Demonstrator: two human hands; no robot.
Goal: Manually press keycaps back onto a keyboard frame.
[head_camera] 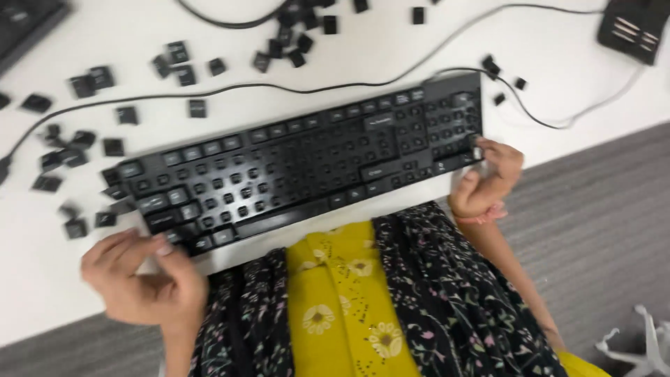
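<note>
A black keyboard (300, 164) lies slanted on the white table (391, 49), with most of its keycaps taken off and bare switch sockets showing. My left hand (143, 279) is at the keyboard's near left corner, fingers curled toward the edge. My right hand (485, 181) pinches at a keycap (477, 151) on the keyboard's right end. Whether the cap is free of the board is unclear because of blur. A yellow flowered top and a dark flowered scarf fill the lower middle.
Several loose black keycaps (84, 132) lie scattered at the left and along the top middle (293, 42). A thin cable (209, 89) runs behind the keyboard. A black device (635, 28) sits at the top right. Grey floor (600, 223) lies to the right.
</note>
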